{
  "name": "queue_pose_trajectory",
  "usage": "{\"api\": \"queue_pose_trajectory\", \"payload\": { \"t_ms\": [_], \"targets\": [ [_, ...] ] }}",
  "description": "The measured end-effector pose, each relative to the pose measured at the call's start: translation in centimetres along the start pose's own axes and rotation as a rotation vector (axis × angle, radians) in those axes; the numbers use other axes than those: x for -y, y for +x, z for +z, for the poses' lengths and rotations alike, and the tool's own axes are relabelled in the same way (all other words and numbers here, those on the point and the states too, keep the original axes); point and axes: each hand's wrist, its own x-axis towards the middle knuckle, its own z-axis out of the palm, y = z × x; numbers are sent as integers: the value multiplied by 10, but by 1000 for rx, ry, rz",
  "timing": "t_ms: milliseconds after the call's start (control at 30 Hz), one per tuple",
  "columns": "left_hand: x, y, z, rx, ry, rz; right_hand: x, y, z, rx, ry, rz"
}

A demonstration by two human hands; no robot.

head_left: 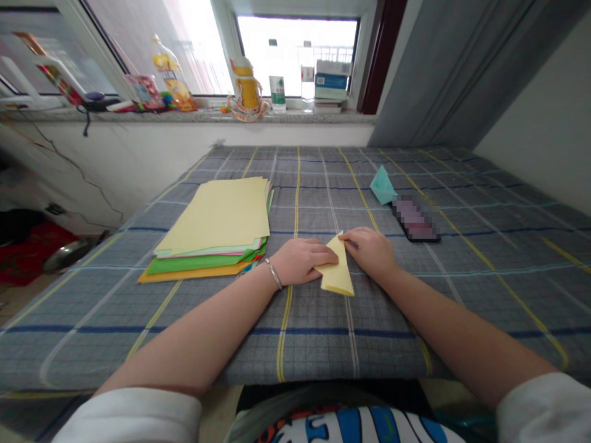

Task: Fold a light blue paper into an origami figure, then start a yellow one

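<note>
A folded piece of yellow paper [339,277] lies on the plaid cloth between my hands, its wider end toward me and a pointed tip away from me. My left hand [305,259], with a silver bangle at the wrist, rests on its left side, fingers over the paper and pressing it down. At the upper tip, my right hand [370,249] pinches the paper's right edge between thumb and forefinger. Beyond and to the right stands a folded turquoise paper shape [382,186]. Left of my left hand is a stack of coloured paper [221,212], yellow on top.
A phone [415,219] with a blurred screen lies right of my right hand, touching the turquoise shape. The plaid cloth [318,344] covers the whole surface. On the windowsill [207,115] stand an orange drink bottle [173,77], a yellow flask [247,86] and several boxes [331,83].
</note>
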Motion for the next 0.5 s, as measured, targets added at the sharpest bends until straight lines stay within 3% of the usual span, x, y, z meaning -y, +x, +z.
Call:
{"api": "queue_pose_trajectory", "payload": {
  "t_ms": [133,300,500],
  "targets": [
    [-4,4,7,50,49,26,-5,5,8,68,36,-36],
    [-7,5,12,82,-42,88,-13,9,17,118,118,-104],
    [-13,6,16,54,20,81,-19,10,19,147,249,-71]
  ]
}}
